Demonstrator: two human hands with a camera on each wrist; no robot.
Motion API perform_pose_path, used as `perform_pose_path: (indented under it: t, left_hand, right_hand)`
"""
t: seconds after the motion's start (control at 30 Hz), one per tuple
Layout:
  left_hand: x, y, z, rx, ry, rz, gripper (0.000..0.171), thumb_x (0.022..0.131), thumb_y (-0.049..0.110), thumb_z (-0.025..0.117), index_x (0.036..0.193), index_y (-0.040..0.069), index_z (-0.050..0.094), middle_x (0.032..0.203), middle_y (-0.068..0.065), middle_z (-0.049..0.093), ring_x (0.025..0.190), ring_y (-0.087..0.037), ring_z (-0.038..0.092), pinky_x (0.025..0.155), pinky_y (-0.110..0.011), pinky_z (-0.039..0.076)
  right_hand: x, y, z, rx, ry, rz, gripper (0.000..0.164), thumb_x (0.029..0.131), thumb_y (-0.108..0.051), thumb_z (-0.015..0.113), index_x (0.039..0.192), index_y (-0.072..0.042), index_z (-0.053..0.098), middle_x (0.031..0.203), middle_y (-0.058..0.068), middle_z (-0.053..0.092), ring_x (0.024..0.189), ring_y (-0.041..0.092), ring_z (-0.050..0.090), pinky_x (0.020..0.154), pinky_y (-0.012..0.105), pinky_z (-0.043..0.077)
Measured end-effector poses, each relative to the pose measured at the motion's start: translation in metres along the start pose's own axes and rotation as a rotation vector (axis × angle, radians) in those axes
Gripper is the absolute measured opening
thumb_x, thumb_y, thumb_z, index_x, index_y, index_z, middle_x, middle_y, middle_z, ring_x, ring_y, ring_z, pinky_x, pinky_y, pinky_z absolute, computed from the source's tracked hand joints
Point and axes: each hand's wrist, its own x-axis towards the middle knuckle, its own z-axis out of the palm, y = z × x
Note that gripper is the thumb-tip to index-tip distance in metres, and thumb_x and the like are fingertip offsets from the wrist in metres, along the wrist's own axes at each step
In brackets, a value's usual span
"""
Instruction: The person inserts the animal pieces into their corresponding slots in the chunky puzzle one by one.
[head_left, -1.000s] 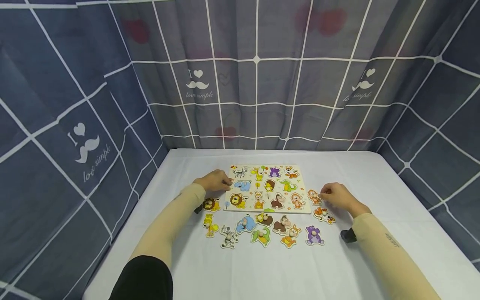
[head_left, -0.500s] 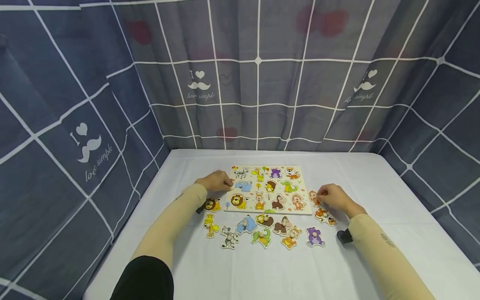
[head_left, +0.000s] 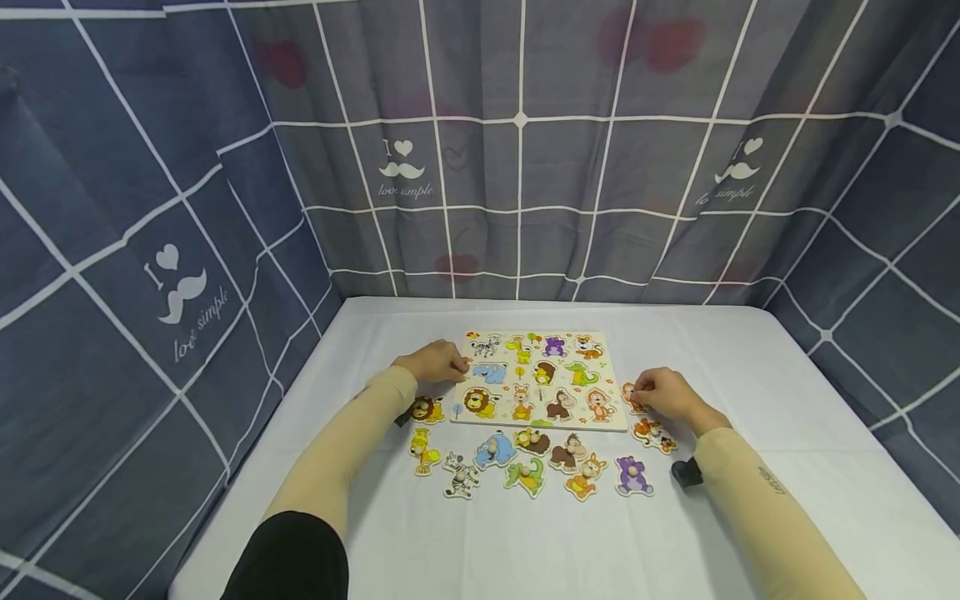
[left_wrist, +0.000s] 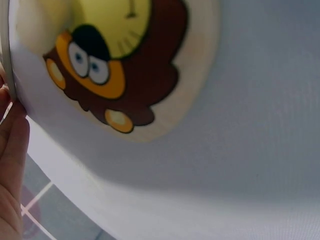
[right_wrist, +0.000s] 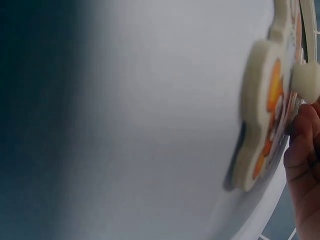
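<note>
At the left edge of the wooden animal puzzle board (head_left: 506,392), my left hand (head_left: 433,362) pinches the rim between thumb and fingers. In the left wrist view its fingers (left_wrist: 16,155) reach the board's edge, beyond a lion piece (left_wrist: 140,80) lying on the cloth. Right of the board, my right hand (head_left: 669,393) pinches the monkey piece (head_left: 628,395), its fingertips covering part of it. A tiger piece (head_left: 654,435) lies just below that hand; in the right wrist view a thick-edged orange piece (right_wrist: 262,115) stands close to the camera.
In front of the board lie loose knobbed pieces: a giraffe (head_left: 423,454), zebra (head_left: 461,477), elephant (head_left: 495,450), hedgehog (head_left: 534,442), crocodile (head_left: 525,477), horse-like brown animal (head_left: 567,452), kangaroo (head_left: 585,477) and purple hippo (head_left: 633,477). Checked curtains (head_left: 555,167) surround the white table (head_left: 540,550).
My right hand has moved slightly left over the monkey piece, covering more of it. The left hand stays at the board's edge. The head view has shifted a little.
</note>
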Motion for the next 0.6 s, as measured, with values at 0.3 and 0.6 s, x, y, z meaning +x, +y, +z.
perform_pose_path:
  t: [0.3,0.6]
  left_hand:
    - [-0.0012,0.0041,-0.0022,0.003,-0.003,-0.029,0.031,0.093,0.024,0.073,0.122,0.012,0.073,0.123,-0.009,0.072,0.120,-0.025,0.063,0.106,-0.038,0.050]
    - [-0.0054,0.0088,-0.0036,0.005,-0.027,-0.026,0.029,0.094,0.023,0.071,0.121,0.011,0.074,0.122,-0.008,0.072,0.119,-0.026,0.062,0.106,-0.038,0.049]
  right_hand:
    - [0.0014,-0.0027,-0.0035,-0.032,-0.006,0.017,0.012,0.094,-0.013,0.068,0.089,-0.002,0.070,0.080,0.006,0.065,0.074,0.017,0.055,0.065,0.028,0.046]
    - [-0.0009,-0.0017,-0.0009,-0.007,-0.015,0.016,0.013,0.092,-0.012,0.069,0.086,-0.001,0.072,0.075,0.004,0.065,0.066,0.015,0.055,0.059,0.027,0.047]
